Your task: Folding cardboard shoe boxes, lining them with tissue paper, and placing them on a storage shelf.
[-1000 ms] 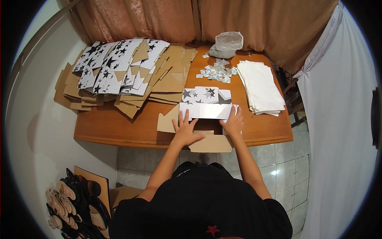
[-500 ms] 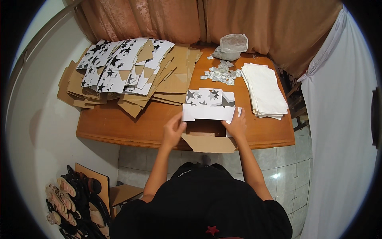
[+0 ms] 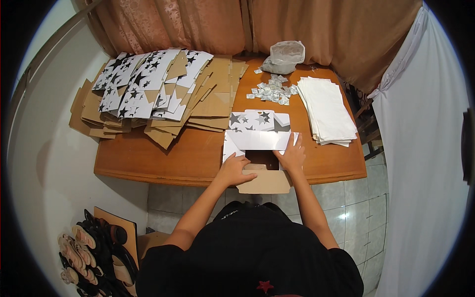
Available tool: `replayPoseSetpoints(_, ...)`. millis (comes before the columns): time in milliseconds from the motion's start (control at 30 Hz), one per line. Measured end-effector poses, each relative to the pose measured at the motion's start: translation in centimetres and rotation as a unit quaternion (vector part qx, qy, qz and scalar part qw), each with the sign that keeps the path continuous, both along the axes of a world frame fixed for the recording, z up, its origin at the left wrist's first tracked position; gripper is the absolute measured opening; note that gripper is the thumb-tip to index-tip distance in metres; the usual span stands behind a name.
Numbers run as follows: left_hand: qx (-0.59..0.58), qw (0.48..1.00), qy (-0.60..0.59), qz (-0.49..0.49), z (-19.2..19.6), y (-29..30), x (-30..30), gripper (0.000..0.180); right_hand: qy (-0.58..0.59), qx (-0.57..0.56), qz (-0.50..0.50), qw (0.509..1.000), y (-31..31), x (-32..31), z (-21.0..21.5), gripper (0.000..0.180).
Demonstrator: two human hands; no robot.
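A partly folded cardboard box point(image 3: 267, 140), white with grey and black stars outside and brown inside, lies at the table's near edge. Its dark interior faces me, and a brown flap point(image 3: 267, 181) hangs over the edge. My left hand point(image 3: 234, 170) grips the box at its near left corner, the thumb stretched across the brown flap. On the right side, my right hand point(image 3: 292, 153) holds the box wall, thumb at the opening and fingers along the outside. A white side flap point(image 3: 232, 144) shows beyond my left hand.
Stacked flat star-printed cartons point(image 3: 148, 84) cover the table's left. Beyond the box lie small silvery packets point(image 3: 272, 91) and an open plastic bag point(image 3: 284, 57). A stack of white paper sheets point(image 3: 327, 111) is at the right. Shoes point(image 3: 94, 247) stand at lower left.
My left hand has moved right and nearer, from beside the box onto its near left corner. The white left flap has come into sight. My right hand stays at the right side.
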State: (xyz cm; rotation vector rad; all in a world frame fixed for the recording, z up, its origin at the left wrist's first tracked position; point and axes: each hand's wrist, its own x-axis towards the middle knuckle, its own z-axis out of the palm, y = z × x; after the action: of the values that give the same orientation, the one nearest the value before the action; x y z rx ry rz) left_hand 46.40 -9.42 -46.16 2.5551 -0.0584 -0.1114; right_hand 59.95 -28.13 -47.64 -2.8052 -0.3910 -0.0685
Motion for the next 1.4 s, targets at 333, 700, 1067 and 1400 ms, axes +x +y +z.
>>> replayPoseSetpoints(333, -0.044, 0.993, 0.066, -0.083, 2.4, 1.4, -2.3, 0.086, 0.018, 0.087, -0.011, 0.996, -0.5, 0.7, 0.4, 0.101)
replayPoseSetpoints(700, -0.149, 0.986, 0.065, 0.047, 1.0, 2.3, -0.4, 0.035, 0.133, 0.336, 0.046, 0.931, -3.2, 5.6, -5.0, 0.076)
replayPoseSetpoints(1067, -0.066, 0.934, -0.166, 0.310, -3.2, -0.5, 2.9, 0.041, 0.018, 0.314, 0.090, 0.945, -2.8, 2.5, -2.3, 0.053)
replayPoseSetpoints(1400, 0.048, 0.926, -0.093, 0.364, -2.5, -1.9, 3.1, 0.064, 0.005, 0.070, 0.056, 0.996, -0.9, 0.2, 0.6, 0.070)
